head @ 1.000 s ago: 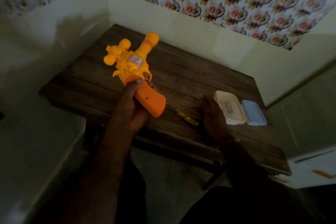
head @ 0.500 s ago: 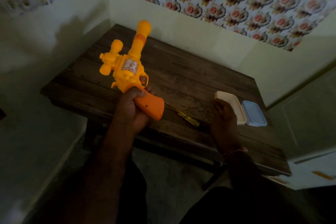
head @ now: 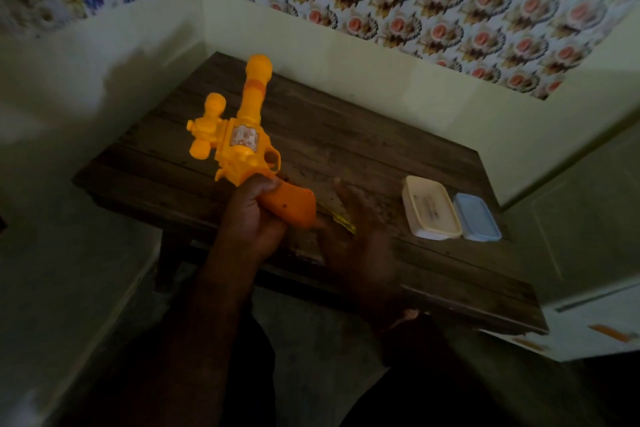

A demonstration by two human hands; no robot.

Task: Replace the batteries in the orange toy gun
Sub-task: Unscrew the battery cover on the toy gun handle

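While left hand (head: 252, 222) fingers grip the toy gun (head: 242, 146), right hand (head: 353, 236) spreads over the table (head: 381, 149) front edge

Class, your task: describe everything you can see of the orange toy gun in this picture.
The orange toy gun looks like moulded plastic: a yellow-orange body, a long barrel with a rounded muzzle and a darker orange band, a knobbed attachment on its left side, a trigger guard, a pale sticker on its flank and a darker orange grip. It is held above the wooden table, barrel pointing up and away. The left hand grips it where body and grip meet. No open battery compartment shows.
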